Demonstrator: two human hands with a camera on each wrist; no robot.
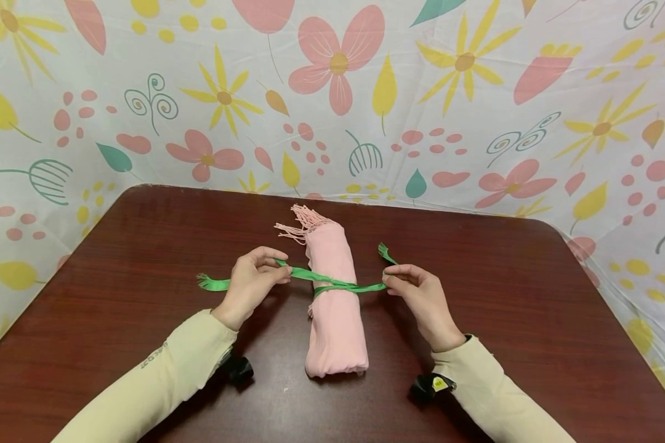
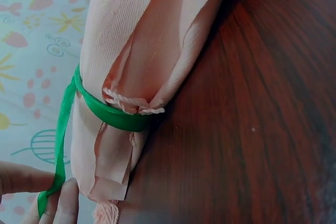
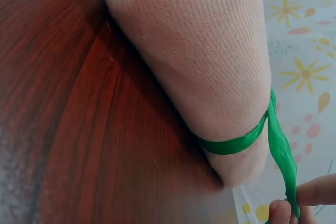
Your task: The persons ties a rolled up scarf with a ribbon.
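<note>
A rolled pink scarf (image 1: 337, 332) with a fringe at its far end lies lengthwise on the table. Round its middle goes a green ribbon (image 1: 307, 274), its two ends crossed on top of the roll. Left of the scarf, my left hand (image 1: 253, 280) pinches one ribbon end between thumb and fingers, and the frayed tip trails out past the hand. On the other side my right hand (image 1: 421, 295) pinches the opposite end, whose tip sticks up behind the fingers. Both lengths stretch from the crossing to the hands. In the left wrist view the ribbon (image 2: 113, 117) passes over the scarf's folded edge.
The dark reddish-brown wooden table (image 1: 144, 246) has rounded far corners. Behind it hangs a white cloth (image 1: 366, 141) printed with flowers and leaves. A black device is strapped under each sleeve cuff, close over the tabletop.
</note>
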